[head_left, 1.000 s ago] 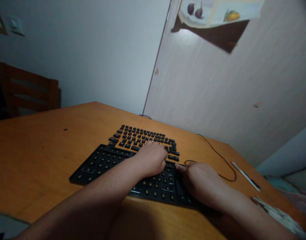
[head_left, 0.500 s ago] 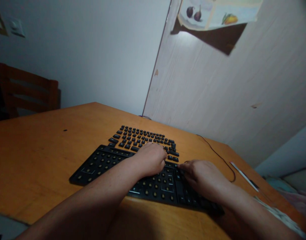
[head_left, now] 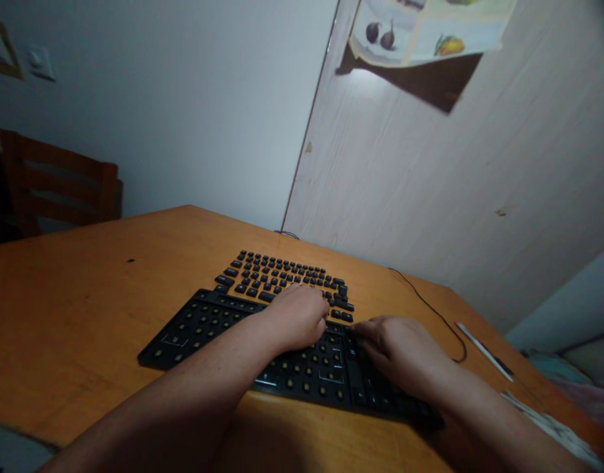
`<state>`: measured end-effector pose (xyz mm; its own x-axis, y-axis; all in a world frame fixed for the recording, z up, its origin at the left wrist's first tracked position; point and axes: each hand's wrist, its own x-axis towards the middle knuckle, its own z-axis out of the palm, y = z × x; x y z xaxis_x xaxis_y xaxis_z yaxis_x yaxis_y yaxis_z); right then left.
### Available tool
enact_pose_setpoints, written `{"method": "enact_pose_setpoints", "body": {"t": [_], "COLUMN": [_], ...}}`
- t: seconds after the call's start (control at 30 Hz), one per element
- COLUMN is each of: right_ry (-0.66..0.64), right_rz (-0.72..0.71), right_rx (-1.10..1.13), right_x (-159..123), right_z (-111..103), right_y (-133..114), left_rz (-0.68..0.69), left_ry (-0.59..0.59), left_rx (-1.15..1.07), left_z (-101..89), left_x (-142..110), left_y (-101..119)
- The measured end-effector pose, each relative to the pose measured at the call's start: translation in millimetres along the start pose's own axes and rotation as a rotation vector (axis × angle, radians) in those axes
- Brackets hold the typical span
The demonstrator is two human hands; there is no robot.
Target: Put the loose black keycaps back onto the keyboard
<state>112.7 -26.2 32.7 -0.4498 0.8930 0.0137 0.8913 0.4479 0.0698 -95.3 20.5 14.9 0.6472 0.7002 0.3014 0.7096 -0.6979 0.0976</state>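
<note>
A black keyboard (head_left: pixel 302 374) lies on the wooden table, most of its left and middle sockets bare of caps. Its right-hand section still carries black keys. Behind it, loose keycaps (head_left: pixel 269 268) lie in rows that follow a keyboard layout. My left hand (head_left: pixel 299 315) rests over the keyboard's far edge, fingers curled in and mostly hidden; whatever they hold does not show. My right hand (head_left: pixel 405 351) is over the keyed right section. Its thumb and finger come together near the far edge, and anything between them is too small to make out.
A dark cable (head_left: pixel 430 309) curves across the table (head_left: pixel 85 302) on the right. Beyond it lies a thin white stick-like thing (head_left: pixel 484 350). A small dark piece (head_left: pixel 131 261) lies far left. A wooden chair (head_left: pixel 65 184) stands at the back left, by the wall.
The whole view has shifted slightly. Both hands keep nearly the same place over the keyboard, and the loose keycaps look unmoved.
</note>
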Motion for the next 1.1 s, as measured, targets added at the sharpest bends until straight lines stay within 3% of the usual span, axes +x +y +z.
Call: {"method": "enact_pose_setpoints", "body": {"t": [0.47, 0.73, 0.87, 1.1], "right_ry": [-0.016, 0.013, 0.131, 0.356], "right_rz": [-0.008, -0.002, 0.065, 0.374], "right_rx": [0.021, 0.115, 0.218, 0.428], "right_x": [1, 6, 16, 41], "right_z": [-3, 2, 13, 52], "right_y": [2, 16, 39, 109], "left_rz": [-0.009, -0.028, -0.054, -0.151], "left_ry": [0.011, 0.021, 0.107, 0.242], "left_rx": [-0.049, -0.092, -0.097, -0.121], "left_z": [5.5, 2.3, 0.4, -13.3], "left_x": [1, 1, 1, -4], "left_y": [-6, -12, -22, -34]}}
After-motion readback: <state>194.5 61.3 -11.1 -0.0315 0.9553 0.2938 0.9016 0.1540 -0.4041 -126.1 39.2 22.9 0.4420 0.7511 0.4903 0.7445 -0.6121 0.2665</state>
